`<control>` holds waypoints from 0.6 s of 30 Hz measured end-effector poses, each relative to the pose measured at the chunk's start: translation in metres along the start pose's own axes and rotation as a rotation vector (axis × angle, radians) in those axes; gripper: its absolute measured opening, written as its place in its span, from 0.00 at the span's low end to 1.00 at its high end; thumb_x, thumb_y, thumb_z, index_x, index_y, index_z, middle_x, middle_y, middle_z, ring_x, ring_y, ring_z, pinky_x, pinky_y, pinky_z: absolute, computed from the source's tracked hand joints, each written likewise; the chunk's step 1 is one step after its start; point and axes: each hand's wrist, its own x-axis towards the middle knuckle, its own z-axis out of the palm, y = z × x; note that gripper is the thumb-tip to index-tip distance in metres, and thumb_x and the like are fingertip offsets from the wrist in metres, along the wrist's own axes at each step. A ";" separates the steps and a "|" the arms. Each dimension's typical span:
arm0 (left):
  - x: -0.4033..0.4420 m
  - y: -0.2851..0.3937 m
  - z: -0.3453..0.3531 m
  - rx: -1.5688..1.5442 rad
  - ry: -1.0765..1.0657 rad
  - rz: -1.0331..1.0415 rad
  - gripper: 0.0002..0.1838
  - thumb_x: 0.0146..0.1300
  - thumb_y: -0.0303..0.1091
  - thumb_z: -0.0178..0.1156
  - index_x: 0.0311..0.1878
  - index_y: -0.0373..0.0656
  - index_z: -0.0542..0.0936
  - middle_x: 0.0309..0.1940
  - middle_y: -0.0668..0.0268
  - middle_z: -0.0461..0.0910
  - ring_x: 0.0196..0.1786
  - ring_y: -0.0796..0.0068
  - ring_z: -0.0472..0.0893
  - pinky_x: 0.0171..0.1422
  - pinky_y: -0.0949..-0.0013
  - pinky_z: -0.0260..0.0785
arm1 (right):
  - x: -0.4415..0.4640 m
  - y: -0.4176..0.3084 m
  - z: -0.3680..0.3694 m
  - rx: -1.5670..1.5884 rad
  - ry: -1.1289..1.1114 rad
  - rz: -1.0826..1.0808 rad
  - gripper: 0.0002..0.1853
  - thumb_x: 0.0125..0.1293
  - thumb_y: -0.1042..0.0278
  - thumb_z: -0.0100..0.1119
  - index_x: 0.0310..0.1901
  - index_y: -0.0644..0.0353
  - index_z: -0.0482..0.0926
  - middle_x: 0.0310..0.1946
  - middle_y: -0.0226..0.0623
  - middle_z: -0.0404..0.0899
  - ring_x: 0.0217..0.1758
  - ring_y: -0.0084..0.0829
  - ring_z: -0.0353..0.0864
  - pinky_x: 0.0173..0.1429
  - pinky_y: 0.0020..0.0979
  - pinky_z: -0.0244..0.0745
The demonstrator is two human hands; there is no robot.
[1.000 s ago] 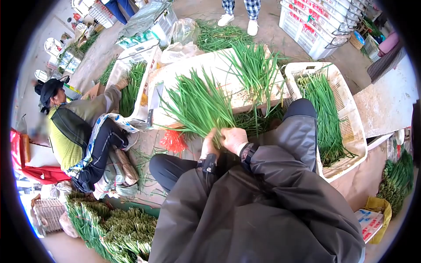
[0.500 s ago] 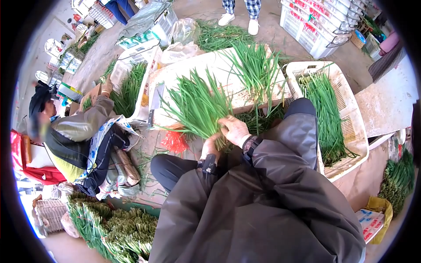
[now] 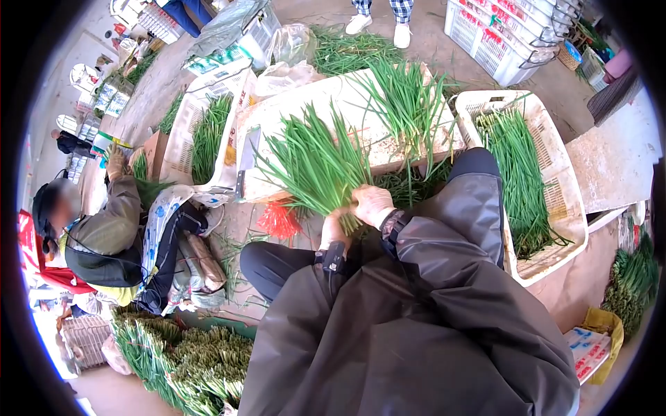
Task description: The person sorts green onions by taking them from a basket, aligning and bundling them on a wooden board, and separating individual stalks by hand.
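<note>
A bunch of long green chives (image 3: 316, 166) fans out over the white board (image 3: 295, 105) in front of me. My left hand (image 3: 333, 231) is wrapped round the lower stems from the near left side. From the right, my right hand (image 3: 372, 206) closes on the same bunch at its base; its fingertips are partly hidden by the stems. A second pile of chives (image 3: 409, 104) lies at the board's right end. Near the board's left edge rests a knife (image 3: 248, 156) with a broad blade. Red ties (image 3: 279, 218) hang just below the board.
On the right stands a white crate (image 3: 562, 201) holding chives. Another white crate (image 3: 178, 156) is at left, beside a seated co-worker (image 3: 111, 236). Tied bunches (image 3: 201, 360) are stacked at lower left. Stacked crates (image 3: 496, 41) and a person's white shoes (image 3: 359, 24) are beyond the board.
Both my hands stay on the chives, with the right one shifted slightly. The co-worker has leaned back to the left, the arm now reaching away from the crate.
</note>
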 end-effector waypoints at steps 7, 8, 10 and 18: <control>0.004 -0.001 -0.008 -0.002 -0.005 -0.062 0.18 0.65 0.38 0.58 0.55 0.40 0.82 0.45 0.56 0.88 0.45 0.54 0.87 0.55 0.50 0.79 | 0.003 0.013 0.008 0.119 -0.063 0.108 0.14 0.60 0.55 0.66 0.39 0.55 0.90 0.41 0.46 0.89 0.48 0.48 0.88 0.55 0.45 0.82; 0.005 -0.001 -0.011 0.009 -0.023 -0.075 0.19 0.65 0.38 0.57 0.56 0.42 0.81 0.45 0.58 0.88 0.46 0.56 0.86 0.55 0.49 0.78 | 0.001 0.016 0.007 0.189 -0.052 0.094 0.14 0.60 0.55 0.65 0.39 0.56 0.90 0.41 0.49 0.89 0.48 0.49 0.88 0.55 0.45 0.82; 0.010 -0.002 -0.017 0.037 -0.017 -0.091 0.19 0.66 0.39 0.56 0.58 0.45 0.81 0.46 0.60 0.88 0.47 0.59 0.86 0.55 0.48 0.76 | 0.006 0.030 0.010 0.325 -0.048 0.012 0.15 0.61 0.56 0.66 0.40 0.60 0.90 0.39 0.50 0.89 0.45 0.45 0.90 0.55 0.40 0.83; 0.010 -0.003 -0.013 0.060 0.072 -0.060 0.19 0.67 0.40 0.55 0.57 0.43 0.82 0.47 0.56 0.89 0.49 0.52 0.86 0.61 0.42 0.73 | 0.003 0.044 -0.005 1.329 -0.335 0.230 0.05 0.69 0.68 0.67 0.41 0.59 0.85 0.30 0.26 0.84 0.29 0.19 0.81 0.37 0.25 0.78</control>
